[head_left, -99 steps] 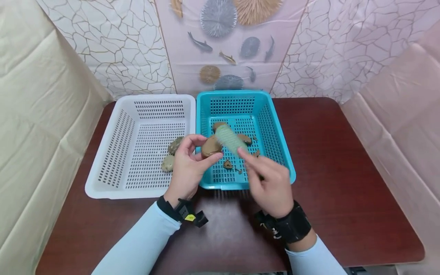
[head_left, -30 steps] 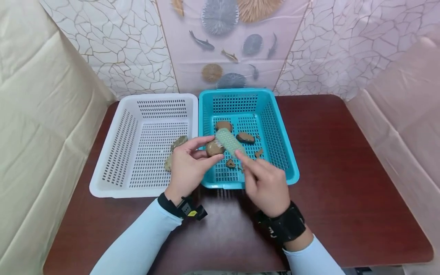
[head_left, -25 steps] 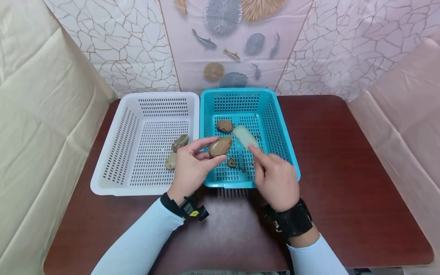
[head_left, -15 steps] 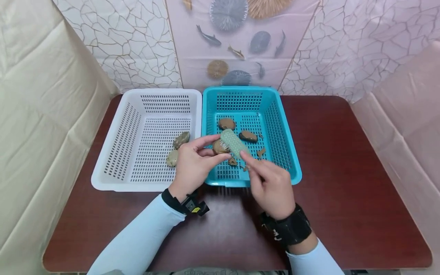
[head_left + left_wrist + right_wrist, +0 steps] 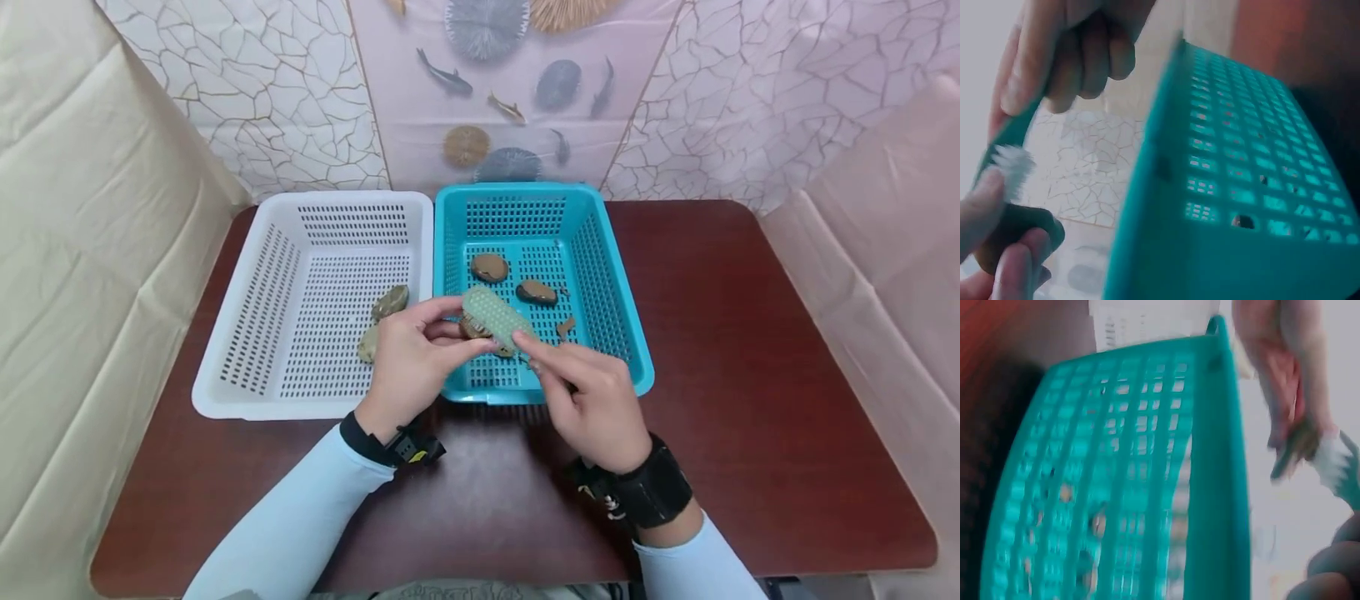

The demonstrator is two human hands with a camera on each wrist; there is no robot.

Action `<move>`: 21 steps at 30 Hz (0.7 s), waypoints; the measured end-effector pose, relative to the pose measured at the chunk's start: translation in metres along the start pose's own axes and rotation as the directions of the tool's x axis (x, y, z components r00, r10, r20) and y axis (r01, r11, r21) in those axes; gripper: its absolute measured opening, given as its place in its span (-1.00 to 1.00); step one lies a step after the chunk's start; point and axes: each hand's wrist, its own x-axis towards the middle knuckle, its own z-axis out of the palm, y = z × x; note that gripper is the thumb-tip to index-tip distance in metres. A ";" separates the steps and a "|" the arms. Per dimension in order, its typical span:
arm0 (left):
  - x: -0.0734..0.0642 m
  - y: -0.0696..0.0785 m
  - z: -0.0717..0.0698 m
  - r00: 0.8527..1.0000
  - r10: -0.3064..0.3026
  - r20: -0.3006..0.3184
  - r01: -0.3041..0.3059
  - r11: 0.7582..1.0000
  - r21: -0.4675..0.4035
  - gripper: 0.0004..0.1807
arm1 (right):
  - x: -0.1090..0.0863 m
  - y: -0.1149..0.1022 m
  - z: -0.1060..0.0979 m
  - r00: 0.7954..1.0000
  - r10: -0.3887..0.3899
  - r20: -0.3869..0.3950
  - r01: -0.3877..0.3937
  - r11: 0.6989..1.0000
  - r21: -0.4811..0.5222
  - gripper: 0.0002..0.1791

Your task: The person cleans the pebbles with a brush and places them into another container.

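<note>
My left hand [image 5: 416, 354] pinches a muddy stone [image 5: 474, 327] between thumb and fingers over the front left of the teal basket [image 5: 637, 367]. A pale green scrub brush [image 5: 497, 317] is gripped in my right hand [image 5: 592, 396], index finger laid along its back. In the left wrist view the white bristles [image 5: 1015, 167] face the stone [image 5: 1022, 234] at very close range; from above, the brush covers much of the stone. Two brown, mud-coated stones [image 5: 490, 267] [image 5: 536, 292] lie in the teal basket with crumbs of mud [image 5: 566, 327].
A white basket [image 5: 225, 383] stands against the teal one on the left, with two cleaner greyish stones [image 5: 390, 302] [image 5: 367, 344] in its right side. Both sit on a dark red-brown table [image 5: 750, 400]. Patterned sheets [image 5: 285, 100] hang behind and at the sides.
The brush has swung away to the right, baring the stone, then come back over it. The stone has been tilted in my left fingers. The stones lying in both baskets keep their places.
</note>
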 end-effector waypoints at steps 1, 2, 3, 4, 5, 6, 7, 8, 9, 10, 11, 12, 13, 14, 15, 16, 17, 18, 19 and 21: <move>-0.001 0.000 0.000 1.000 0.004 0.002 -0.004 1.000 -0.001 -0.47 | 0.000 0.002 -0.001 1.000 0.014 0.023 -0.013 1.000 -0.016 -0.55; -0.002 0.000 0.001 1.000 0.011 0.002 -0.011 1.000 -0.014 -0.48 | 0.001 0.004 -0.002 0.998 0.048 0.030 -0.046 0.997 -0.054 -0.54; -0.004 0.001 0.001 1.000 0.016 -0.002 -0.016 0.999 -0.030 -0.49 | 0.001 0.007 -0.004 0.996 0.091 0.025 -0.089 0.992 -0.088 -0.55; -0.005 0.002 0.001 1.000 0.023 -0.002 -0.023 0.998 -0.051 -0.50 | 0.001 0.010 -0.006 0.991 0.128 0.022 -0.125 0.985 -0.122 -0.55; -0.006 0.003 0.001 1.000 0.031 -0.003 -0.031 0.997 -0.070 -0.50 | 0.000 0.011 -0.008 0.986 0.163 0.016 -0.159 0.977 -0.142 -0.54; -0.007 0.004 0.001 0.999 0.039 -0.006 -0.039 0.995 -0.090 -0.51 | -0.001 0.011 -0.009 0.983 0.185 0.007 -0.182 0.972 -0.148 -0.54; -0.006 0.004 0.001 0.999 0.047 -0.011 -0.047 0.993 -0.104 -0.50 | -0.001 0.010 -0.010 0.981 0.192 -0.011 -0.192 0.972 -0.137 -0.53; -0.005 0.003 0.001 0.999 0.051 -0.016 -0.053 0.992 -0.118 -0.50 | -0.001 0.007 -0.009 0.982 0.186 -0.022 -0.187 0.977 -0.106 -0.53; -0.004 0.003 0.001 0.998 0.053 -0.021 -0.055 0.991 -0.120 -0.50 | -0.002 0.004 -0.009 0.986 0.168 -0.025 -0.169 0.984 -0.053 -0.52; -0.002 0.002 0.001 0.998 0.052 -0.024 -0.055 0.991 -0.120 -0.49 | -0.003 0.000 -0.008 0.989 0.144 -0.020 -0.144 0.990 0.002 -0.51; -0.001 0.001 0.002 0.999 0.048 -0.027 -0.050 0.992 -0.118 -0.48 | -0.004 -0.003 -0.006 0.992 0.121 -0.015 -0.120 0.991 0.055 -0.50; 0.000 0.000 0.002 0.999 0.038 -0.028 -0.042 0.991 -0.128 -0.49 | -0.004 -0.005 -0.003 0.995 0.102 -0.008 -0.100 0.991 0.092 -0.51; 0.000 -0.001 0.002 0.999 0.022 -0.031 -0.026 0.989 -0.143 -0.49 | -0.004 -0.006 -0.002 0.995 0.096 0.006 -0.096 0.989 0.111 -0.51; -0.001 -0.002 0.002 0.999 0.007 -0.036 -0.013 0.987 -0.159 -0.50 | -0.006 -0.004 -0.002 0.994 0.106 0.025 -0.109 0.987 0.116 -0.52; -0.002 -0.002 0.002 0.999 -0.003 -0.039 -0.004 0.983 -0.181 -0.50 | -0.007 -0.002 -0.002 0.991 0.131 0.036 -0.134 0.986 0.096 -0.53; -0.002 -0.001 0.002 0.999 -0.013 -0.041 0.004 0.979 -0.205 -0.51 | -0.007 0.000 -0.002 0.986 0.161 0.041 -0.163 0.985 0.058 -0.53; -0.003 -0.001 0.002 0.999 -0.016 -0.045 0.006 0.974 -0.225 -0.51 | -0.008 0.003 -0.002 0.982 0.185 0.033 -0.186 0.982 0.016 -0.54; -0.002 0.000 0.001 0.999 -0.017 -0.051 0.004 0.970 -0.243 -0.52 | -0.008 0.004 -0.004 0.979 0.203 0.018 -0.203 0.979 -0.028 -0.54; -0.002 0.002 0.000 0.998 -0.014 -0.055 0.000 0.966 -0.259 -0.52 | -0.008 0.005 -0.005 0.976 0.217 -0.004 -0.217 0.974 -0.060 -0.55; 0.001 0.004 -0.001 0.998 -0.011 -0.058 -0.006 0.959 -0.284 -0.52 | -0.008 0.003 -0.007 0.976 0.208 -0.067 -0.213 0.974 -0.082 -0.58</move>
